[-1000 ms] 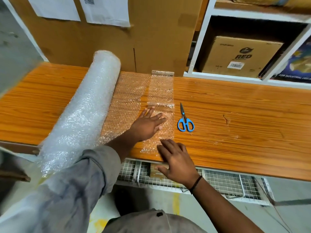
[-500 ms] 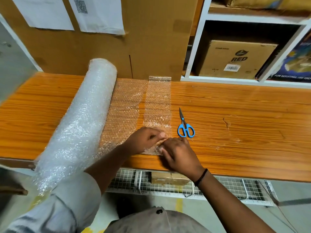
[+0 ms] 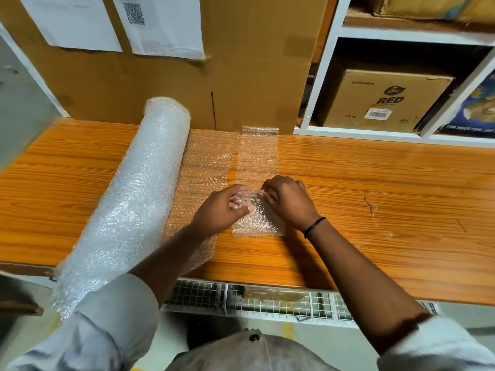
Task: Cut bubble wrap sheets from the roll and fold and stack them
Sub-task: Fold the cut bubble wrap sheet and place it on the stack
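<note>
While the sheet (image 3: 257, 156) lies as a narrow strip across the table (image 3: 375, 199), its far end touching the cardboard (image 3: 254, 76) at the back, its near end is doubled over beneath both hands. The left hand (image 3: 223, 208) pinches the folded edge from the left with curled fingers and thumb. The right hand (image 3: 288, 200), fingers curled, grips the same edge from the right, and the two hands are almost touching. The roll (image 3: 128, 204) lies slantwise to the left, its loose layer spread flat under the left forearm, just beside the strip.
</note>
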